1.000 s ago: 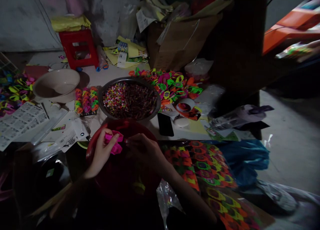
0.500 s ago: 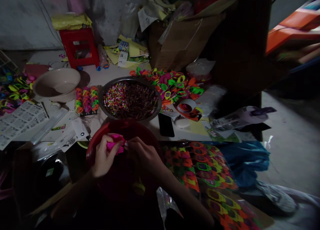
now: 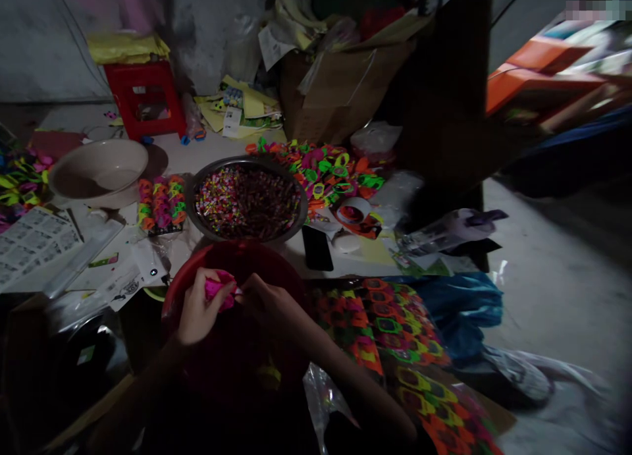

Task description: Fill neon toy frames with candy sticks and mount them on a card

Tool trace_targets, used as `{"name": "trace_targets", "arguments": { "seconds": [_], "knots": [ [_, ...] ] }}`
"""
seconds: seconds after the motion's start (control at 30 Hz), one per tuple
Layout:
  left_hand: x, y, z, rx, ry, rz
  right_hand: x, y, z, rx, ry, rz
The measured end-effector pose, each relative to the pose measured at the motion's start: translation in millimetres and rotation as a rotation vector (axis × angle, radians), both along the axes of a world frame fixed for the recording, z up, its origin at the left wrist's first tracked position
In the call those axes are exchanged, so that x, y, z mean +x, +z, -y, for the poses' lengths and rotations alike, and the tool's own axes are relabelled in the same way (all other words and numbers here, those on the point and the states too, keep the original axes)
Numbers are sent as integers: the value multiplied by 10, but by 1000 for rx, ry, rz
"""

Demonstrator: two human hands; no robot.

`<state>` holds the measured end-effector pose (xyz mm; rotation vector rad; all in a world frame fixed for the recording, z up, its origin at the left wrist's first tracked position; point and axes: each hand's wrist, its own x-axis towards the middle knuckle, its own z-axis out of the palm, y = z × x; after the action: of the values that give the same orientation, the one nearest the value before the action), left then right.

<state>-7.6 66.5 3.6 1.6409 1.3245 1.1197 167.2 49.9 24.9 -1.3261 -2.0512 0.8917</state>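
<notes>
My left hand is closed around a bright pink toy watch, pinching it between thumb and fingers. Close against its right side, my right hand pinches a small pale piece, too small to make out well. Both hands are over a large red tub, whose dark inside shows a dim yellow thing low down. Just beyond the tub stands a metal bowl filled with small multicoloured pieces and thin brownish sticks.
Behind the bowl lies a heap of toy watches. A phone lies right of the tub. A beige basin and bundled watches are at left. Bagged watches sit below the table edge. Another person's shoe shows at right.
The view has swung a little to the right, so the table things sit further left. Both hands keep their hold, and the pink toy watch is turned slightly differently.
</notes>
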Motion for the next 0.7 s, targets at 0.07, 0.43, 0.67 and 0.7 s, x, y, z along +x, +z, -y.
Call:
{"name": "trace_targets", "arguments": {
  "seconds": [0.07, 0.43, 0.67, 0.7],
  "knots": [
    [-29, -41, -71, -114, -6, 8, 184, 7, -162, -90, 6, -4],
    [-144, -92, -238, -258, -118, 132, 1648, -283, -1250, 185, -811, 5],
    [-75, -23, -125, 7, -42, 99, 999, -447, -597, -133, -166, -44],
    [-71, -14, -114, 37, -63, 85, 911, -417, -527, -137, -123, -34]
  ]
}}
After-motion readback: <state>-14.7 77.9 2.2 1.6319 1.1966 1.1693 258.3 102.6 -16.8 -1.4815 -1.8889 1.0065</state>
